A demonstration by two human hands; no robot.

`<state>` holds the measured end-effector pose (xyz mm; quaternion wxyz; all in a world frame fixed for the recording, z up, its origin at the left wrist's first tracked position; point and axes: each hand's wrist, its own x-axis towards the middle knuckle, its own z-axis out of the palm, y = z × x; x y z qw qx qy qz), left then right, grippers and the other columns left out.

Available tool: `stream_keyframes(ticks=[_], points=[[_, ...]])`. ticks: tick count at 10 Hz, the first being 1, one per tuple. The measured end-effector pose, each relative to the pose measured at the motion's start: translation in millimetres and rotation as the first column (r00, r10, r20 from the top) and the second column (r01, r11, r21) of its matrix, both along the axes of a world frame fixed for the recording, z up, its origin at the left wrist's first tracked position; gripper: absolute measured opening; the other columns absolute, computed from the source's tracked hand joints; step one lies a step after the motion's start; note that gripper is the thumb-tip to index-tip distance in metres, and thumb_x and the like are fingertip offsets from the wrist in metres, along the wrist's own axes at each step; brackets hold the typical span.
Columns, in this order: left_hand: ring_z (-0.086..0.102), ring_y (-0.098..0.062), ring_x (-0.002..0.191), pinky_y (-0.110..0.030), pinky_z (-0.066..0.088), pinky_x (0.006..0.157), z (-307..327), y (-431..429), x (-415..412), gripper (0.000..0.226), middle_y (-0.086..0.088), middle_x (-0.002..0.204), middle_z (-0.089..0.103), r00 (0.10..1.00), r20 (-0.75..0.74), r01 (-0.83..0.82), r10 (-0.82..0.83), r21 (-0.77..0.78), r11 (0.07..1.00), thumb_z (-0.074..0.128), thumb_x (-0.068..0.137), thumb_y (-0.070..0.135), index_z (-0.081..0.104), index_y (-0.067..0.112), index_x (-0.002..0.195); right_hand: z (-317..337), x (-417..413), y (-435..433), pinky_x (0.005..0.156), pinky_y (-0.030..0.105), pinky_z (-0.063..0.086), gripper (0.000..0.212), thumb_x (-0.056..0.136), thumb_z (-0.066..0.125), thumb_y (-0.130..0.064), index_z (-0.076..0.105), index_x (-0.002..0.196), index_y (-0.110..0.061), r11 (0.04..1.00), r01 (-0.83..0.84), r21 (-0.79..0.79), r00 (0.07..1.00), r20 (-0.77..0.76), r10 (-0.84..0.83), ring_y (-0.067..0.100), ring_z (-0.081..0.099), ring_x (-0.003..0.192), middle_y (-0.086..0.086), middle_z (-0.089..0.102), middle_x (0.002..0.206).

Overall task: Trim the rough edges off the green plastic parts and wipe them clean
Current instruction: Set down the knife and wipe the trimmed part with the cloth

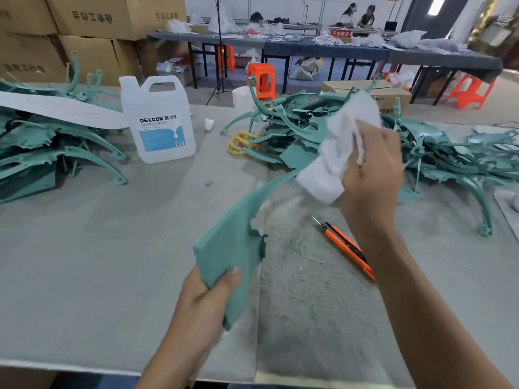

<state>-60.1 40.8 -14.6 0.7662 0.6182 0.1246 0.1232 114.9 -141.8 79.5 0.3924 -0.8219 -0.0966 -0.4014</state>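
Observation:
My left hand (206, 299) grips the wide near end of a long curved green plastic part (233, 242), which arcs up and to the right above the table. My right hand (373, 175) holds a bunched white cloth (337, 153) wrapped over the part's narrow far end. An orange utility knife (348, 248) lies on the table just right of the part, blade out, with green shavings (306, 276) scattered around it.
Heaps of green parts lie at the left (56, 147) and at the right (438, 153). A clear DEXCON jug (158, 119) stands between them, with yellow rings (240, 143) nearby. Cardboard boxes (92, 26), orange stools (261, 77) and other tables stand behind.

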Motion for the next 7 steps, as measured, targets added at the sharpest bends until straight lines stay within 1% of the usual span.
stream_keyframes(ticks=[1, 2, 3, 4, 5, 6, 7], points=[[0.073, -0.018, 0.102, -0.027, 0.058, 0.068, 18, -19, 8, 0.031, -0.004, 0.115, 0.075, 0.989, -0.017, 0.137, -0.148, -0.296, 0.945, 0.065, 0.079, 0.041, 0.077, 0.031, 0.106, -12, -41, 44, 0.088, 0.031, 0.042, 0.037, 0.096, 0.051, -0.007, 0.064, 0.131, -0.009, 0.932, -0.359, -0.043, 0.932, -0.073, 0.356, 0.026, 0.056, 0.103, 0.01, 0.061, 0.11], [0.073, -0.008, 0.097, -0.024, 0.06, 0.072, 31, -17, 22, 0.048, 0.008, 0.106, 0.077, 0.995, 0.037, 0.098, -0.091, -0.416, 0.904, 0.053, 0.076, 0.068, 0.079, 0.036, 0.101, -48, -97, 78, 0.117, 0.032, 0.034, 0.043, 0.102, 0.055, -0.009, 0.056, 0.145, -0.012, 0.795, -0.605, 0.041, 0.767, -0.239, 0.596, 0.02, 0.045, 0.139, 0.007, 0.053, 0.146], [0.059, -0.037, 0.124, -0.038, 0.042, 0.111, 46, -12, 19, 0.09, -0.029, 0.127, 0.063, 0.997, 0.072, 0.052, -0.02, -0.46, 0.886, 0.036, 0.089, 0.079, 0.067, 0.003, 0.127, -79, -147, 83, 0.115, 0.033, 0.037, 0.052, 0.1, 0.053, -0.009, 0.049, 0.15, -0.021, 0.715, -0.688, 0.128, 0.684, -0.216, 0.697, 0.012, 0.043, 0.143, -0.005, 0.05, 0.152], [0.064, -0.028, 0.119, -0.027, 0.047, 0.105, 47, -7, 28, 0.062, -0.022, 0.122, 0.068, 0.996, 0.081, 0.085, -0.031, -0.839, 0.537, 0.05, 0.101, 0.051, 0.068, -0.005, 0.122, -78, -143, 80, 0.117, 0.031, 0.033, 0.056, 0.097, 0.054, -0.009, 0.048, 0.151, -0.021, 0.687, -0.726, 0.003, 0.68, -0.146, 0.719, 0.018, 0.046, 0.139, -0.001, 0.053, 0.148], [0.067, -0.013, 0.116, -0.028, 0.055, 0.094, 50, -22, 35, 0.058, 0.001, 0.123, 0.072, 0.999, 0.049, 0.019, 0.013, -0.608, 0.794, 0.046, 0.09, 0.066, 0.074, 0.024, 0.12, -60, -103, 85, 0.118, 0.041, 0.029, 0.05, 0.104, 0.047, -0.019, 0.043, 0.154, -0.02, 0.835, -0.551, 0.01, 0.81, -0.234, 0.537, 0.027, 0.044, 0.137, 0.003, 0.055, 0.145], [0.066, -0.022, 0.118, -0.041, 0.054, 0.098, 51, -19, 43, 0.066, -0.003, 0.127, 0.07, 0.997, 0.08, 0.037, 0.006, -0.533, 0.845, 0.047, 0.083, 0.069, 0.066, 0.026, 0.129, -70, -93, 85, 0.118, 0.033, 0.025, 0.056, 0.098, 0.047, -0.012, 0.044, 0.153, -0.022, 0.89, -0.454, 0.045, 0.849, -0.281, 0.447, 0.025, 0.041, 0.131, 0.004, 0.052, 0.146], [0.068, -0.026, 0.115, -0.042, 0.056, 0.096, 55, -9, 49, 0.076, -0.01, 0.124, 0.071, 0.983, 0.137, -0.037, 0.124, -0.511, 0.859, 0.044, 0.078, 0.072, 0.066, 0.018, 0.128, -100, -126, 82, 0.11, 0.021, 0.034, 0.049, 0.097, 0.048, -0.008, 0.057, 0.143, -0.023, 0.845, -0.494, 0.204, 0.771, -0.347, 0.534, 0.015, 0.048, 0.126, -0.005, 0.057, 0.138]])
